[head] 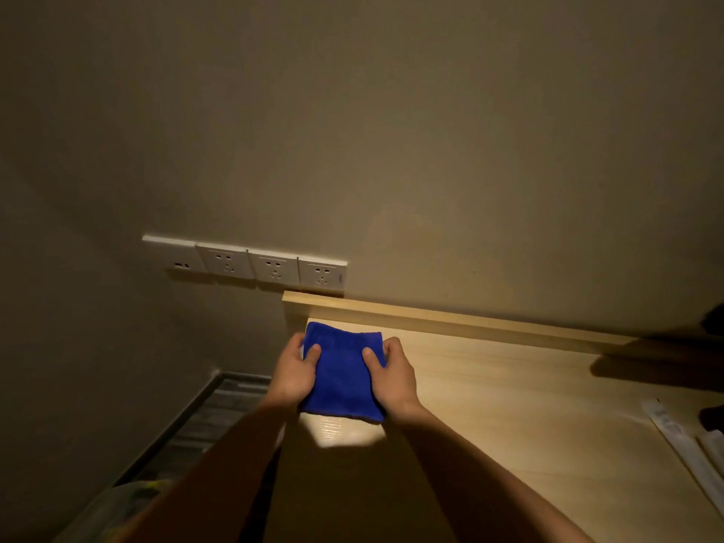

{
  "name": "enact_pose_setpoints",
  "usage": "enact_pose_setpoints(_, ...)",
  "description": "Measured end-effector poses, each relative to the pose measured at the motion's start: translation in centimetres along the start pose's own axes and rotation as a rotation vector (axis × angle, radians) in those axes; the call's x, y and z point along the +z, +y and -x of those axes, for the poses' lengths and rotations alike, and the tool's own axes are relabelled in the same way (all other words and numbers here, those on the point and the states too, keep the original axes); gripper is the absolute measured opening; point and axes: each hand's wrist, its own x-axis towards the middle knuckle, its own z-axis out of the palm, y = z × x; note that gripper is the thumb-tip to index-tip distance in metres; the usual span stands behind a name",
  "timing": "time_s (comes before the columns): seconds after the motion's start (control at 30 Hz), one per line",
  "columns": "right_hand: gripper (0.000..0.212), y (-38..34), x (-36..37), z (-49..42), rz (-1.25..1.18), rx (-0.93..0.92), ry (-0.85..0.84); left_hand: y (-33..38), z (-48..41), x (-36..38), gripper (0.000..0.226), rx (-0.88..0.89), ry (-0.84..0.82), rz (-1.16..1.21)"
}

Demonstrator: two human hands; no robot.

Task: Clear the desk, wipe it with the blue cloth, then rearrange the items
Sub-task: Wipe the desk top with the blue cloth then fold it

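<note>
Two bare forearms reach forward from the bottom of the view and draw slightly toward each other, both wrists about straight. The left hand (293, 372) grips the left edge of a folded deep-blue terry cloth (341, 380), thumb laid across its top and fingers curled round its side. The right hand (395, 376) mirrors this on the right edge, thumb on top, and the backs of both hands face up.

Both arms are bare as far as the view shows: the left forearm (219, 464) and right forearm (489, 476) carry no sleeve, and the left hand (292, 372) and right hand (393, 374) are ungloved. Dim light hides finer detail.
</note>
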Motion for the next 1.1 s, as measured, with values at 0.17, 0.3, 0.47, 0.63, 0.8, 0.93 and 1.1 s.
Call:
enact_pose_setpoints(0.17,0.026,-0.1,2.3,-3.1,0.1,0.036,0.013,-0.7,-4.6,-0.2,0.033,0.025,0.013,-0.176)
enact_pose_setpoints(0.3,0.043,1.2,2.9,-3.9,0.147,0.012,-0.045,-2.2,-5.6,-0.8,0.046,0.143,0.125,-0.421)
enact_pose_setpoints(0.47,0.043,2.4,3.7,-2.5,0.589,-0.387,0.193,-4.7,-3.8,-1.3,0.083,0.211,0.158,-0.61)
enact_pose_setpoints(0.63,0.079,3.8,4.9,-3.0,0.742,-0.528,-0.084,-7.8,-4.1,-1.2,0.065,0.734,0.101,-0.967)
enact_pose_setpoints(0.8,0.086,5.3,4.3,-3.5,0.889,-0.562,-0.1,-8.4,-4.5,-0.7,0.064,0.674,-0.016,-1.152)
enact_pose_setpoints(0.93,0.084,5.2,3.5,-4.1,0.959,-0.565,-0.119,-8.0,-4.5,-0.1,0.068,0.621,-0.04,-1.138)
enact_pose_setpoints(1.1,0.083,4.8,2.7,-4.5,1.009,-0.547,-0.134,-7.9,-4.9,0.5,0.067,0.625,-0.031,-1.11)
